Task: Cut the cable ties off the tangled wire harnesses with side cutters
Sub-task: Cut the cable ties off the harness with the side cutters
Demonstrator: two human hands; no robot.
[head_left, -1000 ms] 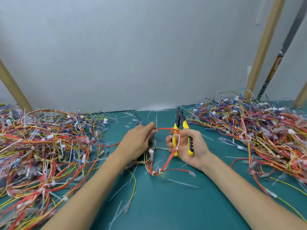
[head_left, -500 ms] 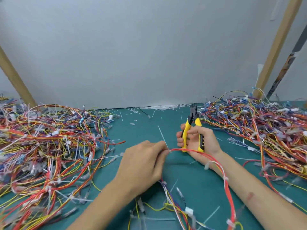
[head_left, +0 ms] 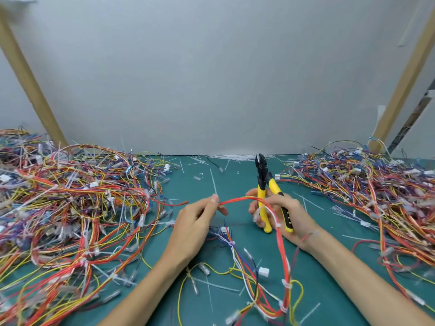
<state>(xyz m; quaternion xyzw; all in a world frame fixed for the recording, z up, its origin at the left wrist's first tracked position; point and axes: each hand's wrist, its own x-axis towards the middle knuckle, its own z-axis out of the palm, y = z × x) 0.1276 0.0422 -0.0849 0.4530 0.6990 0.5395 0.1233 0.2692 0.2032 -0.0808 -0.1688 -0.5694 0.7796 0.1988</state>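
My left hand (head_left: pixel 195 222) pinches the end of a red-and-yellow wire harness (head_left: pixel 281 245) just above the green mat. The harness arches to the right, passes over my right hand (head_left: pixel 284 217) and loops down toward the front edge, with white cable ties (head_left: pixel 286 284) along it. My right hand grips yellow-handled side cutters (head_left: pixel 263 184) upright, black jaws pointing away from me and nearly closed. The cutters' jaws touch no tie.
A large tangle of coloured harnesses (head_left: pixel 70 208) fills the left of the green mat (head_left: pixel 200 177), another pile (head_left: pixel 376 196) fills the right. Cut white tie scraps (head_left: pixel 235 157) lie along the back wall and over the mat. Wooden posts (head_left: pixel 30 78) lean at both sides.
The harness has been lifted and stretched into an arch between my hands. My left hand moved up and left with the wire end; my right hand kept the cutters upright.
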